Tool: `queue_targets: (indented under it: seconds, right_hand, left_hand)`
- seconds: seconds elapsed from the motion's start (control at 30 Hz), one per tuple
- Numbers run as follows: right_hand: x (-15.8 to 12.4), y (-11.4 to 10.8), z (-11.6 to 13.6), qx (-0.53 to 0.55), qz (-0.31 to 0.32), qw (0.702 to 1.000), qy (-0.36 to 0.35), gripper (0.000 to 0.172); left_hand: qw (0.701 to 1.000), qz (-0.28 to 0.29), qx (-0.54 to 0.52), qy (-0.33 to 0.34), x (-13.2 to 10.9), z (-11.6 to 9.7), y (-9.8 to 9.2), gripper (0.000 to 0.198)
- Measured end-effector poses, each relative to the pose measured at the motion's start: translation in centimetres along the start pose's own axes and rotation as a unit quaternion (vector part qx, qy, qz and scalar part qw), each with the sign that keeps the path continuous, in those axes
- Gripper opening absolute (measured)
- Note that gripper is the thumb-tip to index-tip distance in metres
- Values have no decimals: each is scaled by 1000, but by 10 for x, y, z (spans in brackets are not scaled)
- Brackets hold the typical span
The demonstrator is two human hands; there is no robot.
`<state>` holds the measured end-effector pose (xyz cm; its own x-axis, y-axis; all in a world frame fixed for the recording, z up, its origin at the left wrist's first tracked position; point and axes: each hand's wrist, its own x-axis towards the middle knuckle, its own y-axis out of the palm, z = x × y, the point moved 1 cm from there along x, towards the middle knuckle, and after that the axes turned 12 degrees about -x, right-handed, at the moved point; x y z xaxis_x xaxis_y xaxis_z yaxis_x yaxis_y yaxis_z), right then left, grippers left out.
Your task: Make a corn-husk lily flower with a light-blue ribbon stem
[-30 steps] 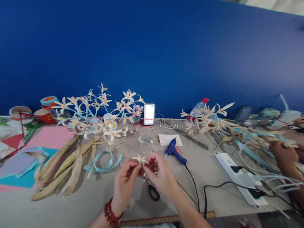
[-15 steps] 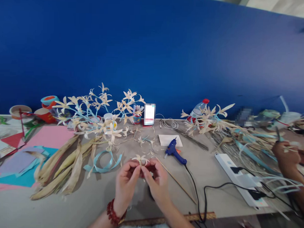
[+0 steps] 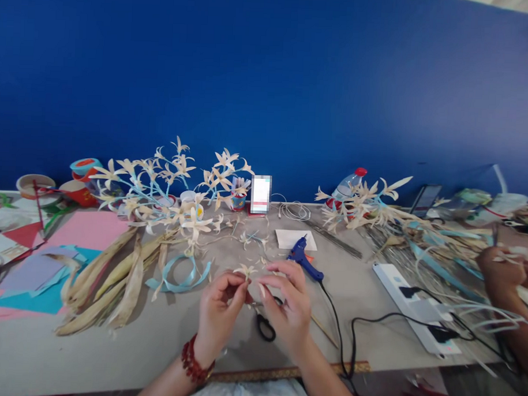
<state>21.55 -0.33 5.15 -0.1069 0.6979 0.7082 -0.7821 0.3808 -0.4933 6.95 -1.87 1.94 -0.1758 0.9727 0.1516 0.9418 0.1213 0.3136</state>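
Note:
My left hand (image 3: 221, 303) pinches a small cream-coloured flower (image 3: 245, 270), apparently of dried husk, between thumb and fingertips. Its petals spread above the fingers. Just to the right, my right hand (image 3: 290, 303) has its thumb and fingers apart, and nothing clear shows in it. Black-handled scissors (image 3: 266, 329) lie on the table between and below my hands, partly covered. A thin wooden stick (image 3: 325, 331) is partly hidden by my right hand. Beyond it rests a blue glue gun (image 3: 305, 258).
Dried husks (image 3: 108, 296) and a light blue ribbon (image 3: 187, 285) lie to the left. Husk flowers on blue stems (image 3: 160, 186) stand behind. On the right are a white power strip (image 3: 416, 313), black cords and another person's hand (image 3: 499, 270). A phone (image 3: 260, 194) stands at the back.
My right hand has come away from the flower to the right, and its fingers have spread. The flower stays in my left hand. More of the scissors shows.

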Motion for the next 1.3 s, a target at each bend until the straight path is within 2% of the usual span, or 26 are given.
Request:
queue_targets:
  seconds: [0.27, 0.7, 1.3]
  right_hand:
    - [3, 7, -3, 22, 8, 1000, 20, 14]
    - [3, 7, -2, -29, -22, 999, -16, 16]
    - [4, 7, -4, -67, -15, 995, -74, 21]
  left_hand:
    - [1000, 24, 16, -1, -2, -7, 4, 9]
    - [999, 29, 20, -1, -4, -10, 7, 9]
    - [999, 42, 18, 5, -3, -10, 7, 10]
